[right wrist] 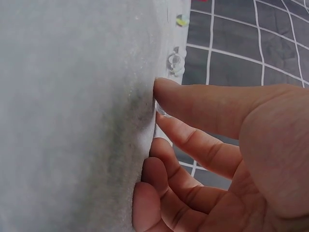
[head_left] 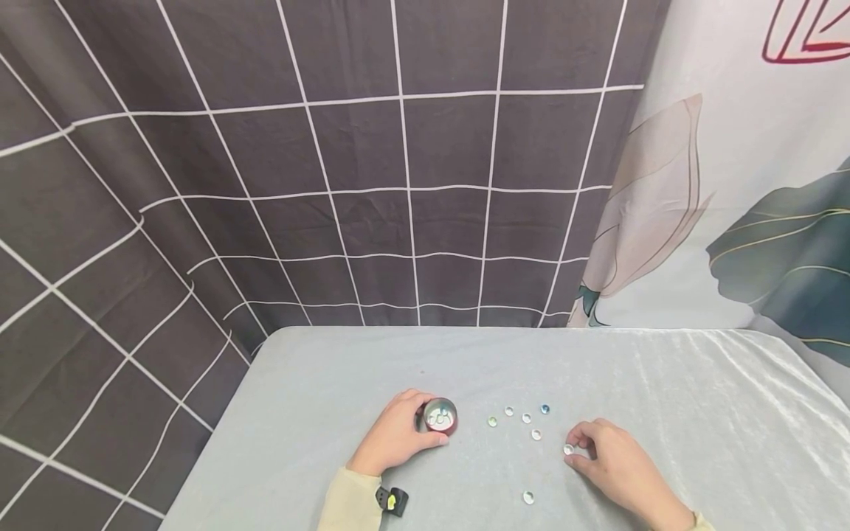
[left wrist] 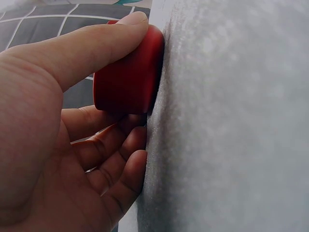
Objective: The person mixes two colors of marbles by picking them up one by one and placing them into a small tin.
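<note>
My left hand (head_left: 398,433) grips a small red round tin (head_left: 454,428) that stands on the table, thumb on the near side and fingers behind. Several glass pieces lie inside the tin. In the left wrist view the red wall of the tin (left wrist: 128,79) shows between thumb and index finger. On the right, my right hand (head_left: 614,461) pinches a clear glass bead (head_left: 568,448) at table level between thumb and index finger. The right wrist view shows only a sliver of that bead (right wrist: 162,112); thumb and finger hide the rest.
Between the hands lie a green bead (head_left: 492,421), a blue bead (head_left: 545,408) and several clear beads, one nearer (head_left: 528,498). A pale velvety cloth covers the table (head_left: 319,369). Behind it hangs a dark gridded curtain (head_left: 358,221).
</note>
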The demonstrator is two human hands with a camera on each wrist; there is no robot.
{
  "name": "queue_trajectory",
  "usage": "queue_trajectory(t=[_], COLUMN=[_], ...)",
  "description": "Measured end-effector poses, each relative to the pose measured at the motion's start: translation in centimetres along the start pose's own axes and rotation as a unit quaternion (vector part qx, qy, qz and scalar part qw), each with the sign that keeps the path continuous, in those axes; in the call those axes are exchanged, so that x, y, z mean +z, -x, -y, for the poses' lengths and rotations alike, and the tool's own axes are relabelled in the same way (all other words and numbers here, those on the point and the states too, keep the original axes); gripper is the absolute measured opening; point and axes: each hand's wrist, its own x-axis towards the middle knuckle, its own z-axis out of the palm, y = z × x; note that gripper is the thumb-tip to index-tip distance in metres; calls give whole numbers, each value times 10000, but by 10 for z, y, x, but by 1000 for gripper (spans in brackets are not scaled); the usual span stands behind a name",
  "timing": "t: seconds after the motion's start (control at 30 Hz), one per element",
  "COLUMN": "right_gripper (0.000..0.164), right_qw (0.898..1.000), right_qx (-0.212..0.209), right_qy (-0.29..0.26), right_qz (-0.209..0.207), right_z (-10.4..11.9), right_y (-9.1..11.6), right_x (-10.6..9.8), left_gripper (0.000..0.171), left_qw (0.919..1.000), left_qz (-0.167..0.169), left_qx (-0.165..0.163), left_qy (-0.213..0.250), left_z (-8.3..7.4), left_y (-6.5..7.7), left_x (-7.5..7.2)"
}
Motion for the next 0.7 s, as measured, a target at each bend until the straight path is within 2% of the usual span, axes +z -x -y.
queue_trajectory(t=[0.7], right_gripper=[21], right_qw=[9999], right_qx=[80], right_qy=[-85], right_qz=[37], right_z=[1], right_y=[-2], right_x=[-1], left_gripper=[60], left_qw=[10000], left_qz=[19], left_qx=[-18], left_qy=[13], left_z=[1], left_y=[1], left_x=[0])
